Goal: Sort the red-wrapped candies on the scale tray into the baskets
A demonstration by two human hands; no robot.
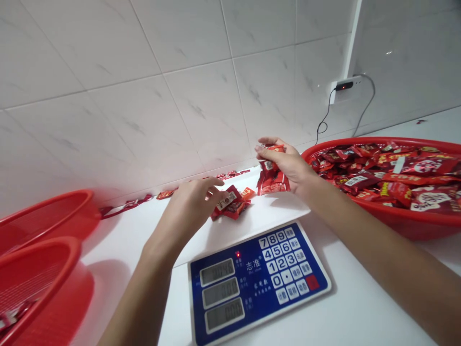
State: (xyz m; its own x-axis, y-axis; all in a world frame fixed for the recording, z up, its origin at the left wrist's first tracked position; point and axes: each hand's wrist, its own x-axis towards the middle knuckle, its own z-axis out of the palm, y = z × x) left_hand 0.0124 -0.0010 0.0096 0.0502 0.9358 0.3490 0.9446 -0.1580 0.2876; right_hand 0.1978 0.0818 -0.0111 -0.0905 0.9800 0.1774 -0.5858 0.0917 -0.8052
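Several small red snack packets point(272, 180) are gathered in my right hand point(288, 166), which holds them above the right part of the scale's white pan point(201, 240). My left hand point(196, 202) is over the pan's left side, its thumb and index finger apart. Its thumb reaches the edge of a small pile of red and dark-red packets point(233, 204) lying on the pan; its other fingers are mostly hidden. In front of the pan is the scale's blue panel point(257, 283), with a number keypad and three displays.
A red basket point(363, 206) heaped with red packets stands at right. Two red baskets, one farther back point(88, 206) and one nearer point(77, 269), stand at left; the nearer holds some packets. More packets point(135, 204) lie along the tiled wall. A plugged-in adapter point(344, 86) trails a cable.
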